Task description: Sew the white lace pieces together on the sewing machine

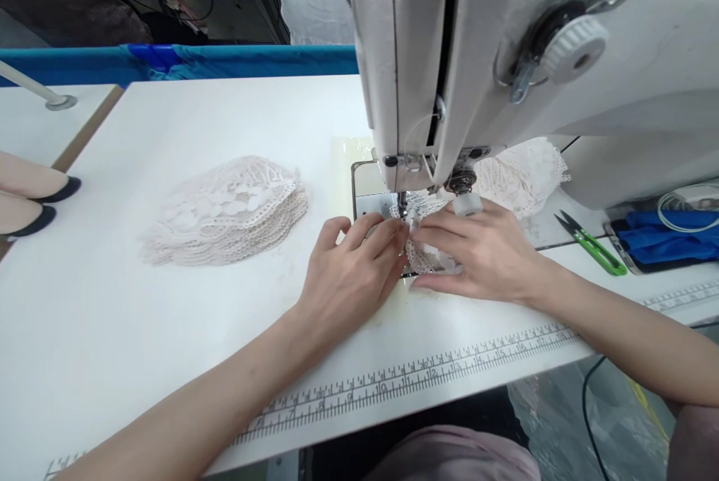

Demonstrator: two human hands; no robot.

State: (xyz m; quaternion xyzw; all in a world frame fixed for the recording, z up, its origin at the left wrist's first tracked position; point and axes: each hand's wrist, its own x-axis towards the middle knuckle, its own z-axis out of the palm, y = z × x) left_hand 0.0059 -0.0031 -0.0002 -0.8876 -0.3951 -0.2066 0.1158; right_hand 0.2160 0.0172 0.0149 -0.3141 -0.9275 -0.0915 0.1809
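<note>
A white lace piece (432,258) lies under the presser foot (401,202) of a sewing machine (416,54). My left hand (356,260) is at its left edge, fingers curled and pinching the lace close to the needle. Spread over the lace from the right is my right hand (477,252), its fingers stretched out and pressing it flat, thumb apart. To the left rests a stack of lace pieces (230,211). More lace (522,177) is bunched behind my right hand, under the machine's arm. The exact stitching point is partly hidden by my fingers.
Green thread snips (592,243) lie right of my right hand, beside a dark tray (629,249) with blue cloth (668,235). A printed ruler (393,387) runs along the table's front edge. Two dark-tipped, pale leg-like forms (34,192) show at the left edge.
</note>
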